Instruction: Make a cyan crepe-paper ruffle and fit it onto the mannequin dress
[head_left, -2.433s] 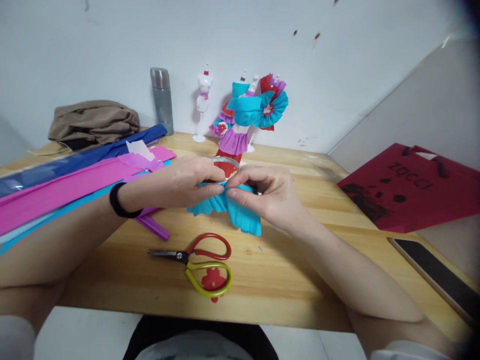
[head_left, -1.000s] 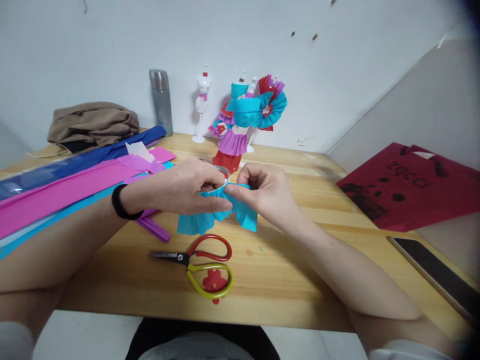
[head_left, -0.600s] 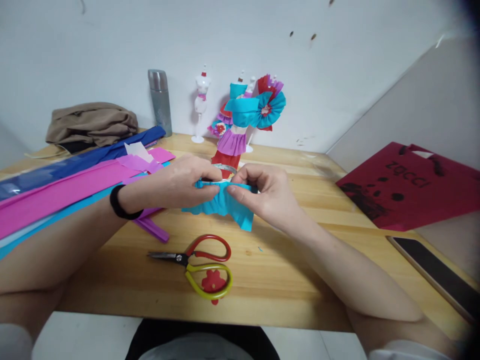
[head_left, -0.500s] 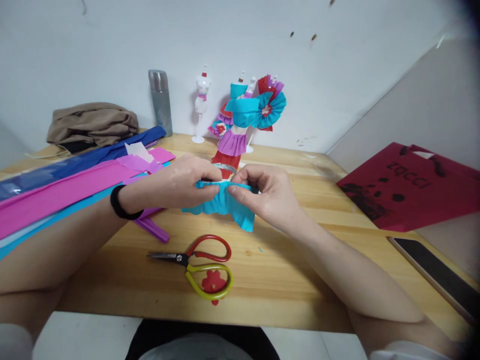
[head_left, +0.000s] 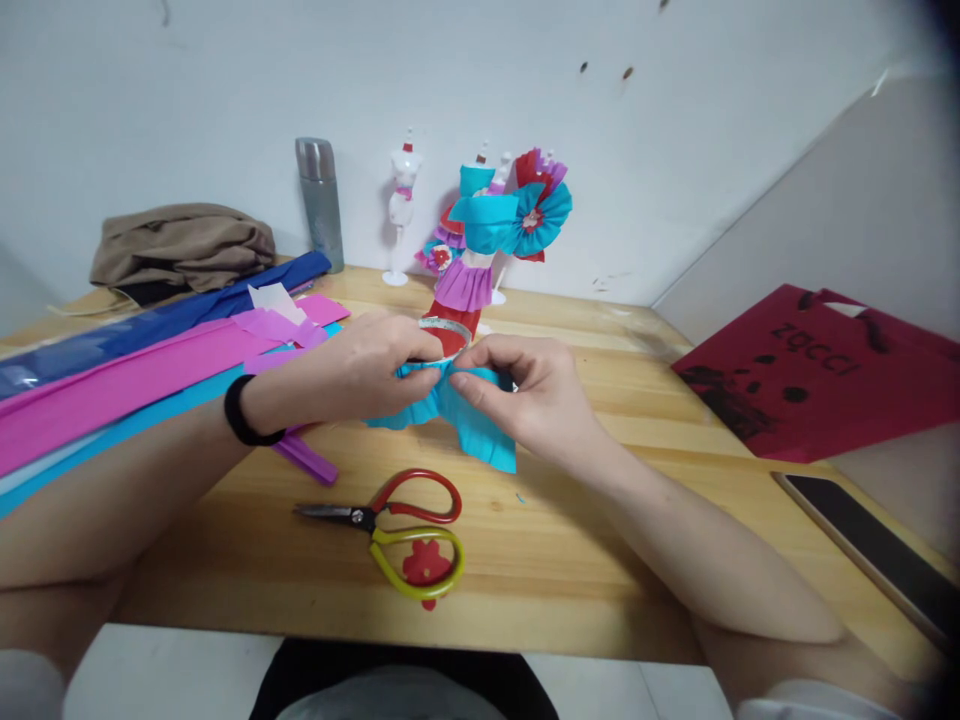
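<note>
over the middle of the tabletop [head_left: 555, 585], the left hand [head_left: 367, 365] and the right hand [head_left: 529, 390] are side by side, both at a blue paper strip [head_left: 484, 435]. the grip of the left hand is closed, with thumb and fingers pinching the upper edge of this strip. the grip of the right hand is closed too, on the same edge, a little more to the right. so the blue paper strip is held up between them, and its lower part hangs down in soft folds. at the fingers there is a pale ring [head_left: 450, 325], and the upper edge of the strip seems to lie along its near side; what this ring is made of, one cannot tell.

as for the progress, the work looks partway done. the part of the strip by the left hand seems gathered along the ring, while the end below the right hand hangs rather flat, so probably this end is not yet gathered. how much is fastened, the hands hide.

nearer to the front edge, scissors [head_left: 364, 517] lie with handles apart, and a red paper flower [head_left: 427, 563] shows through the yellow loop. at the back, a dressed mannequin [head_left: 463, 288] wears blue, purple and red, while a white mannequin [head_left: 403, 178] is mostly bare.
</note>
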